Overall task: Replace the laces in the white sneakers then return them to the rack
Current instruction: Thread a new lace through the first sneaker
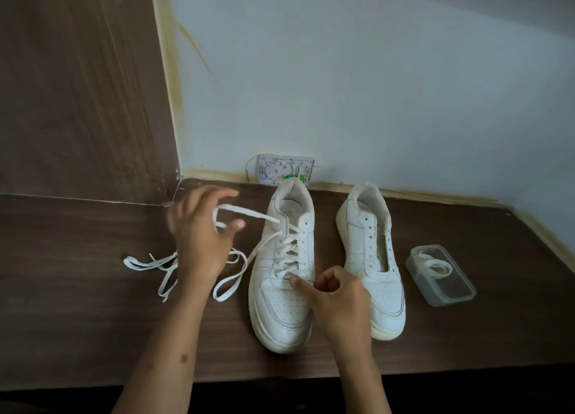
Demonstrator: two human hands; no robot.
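Both grips blurred: left hand (199, 242) loops lace (249, 214); right hand (337, 292) unclear.

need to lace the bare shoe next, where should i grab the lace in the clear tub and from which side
Pinch the lace at the top of its coil, coming straight down from above. The clear tub is lidless, its walls block any side approach, and the lace lies loosely bunched at the far end, so an upper loop should lift free.
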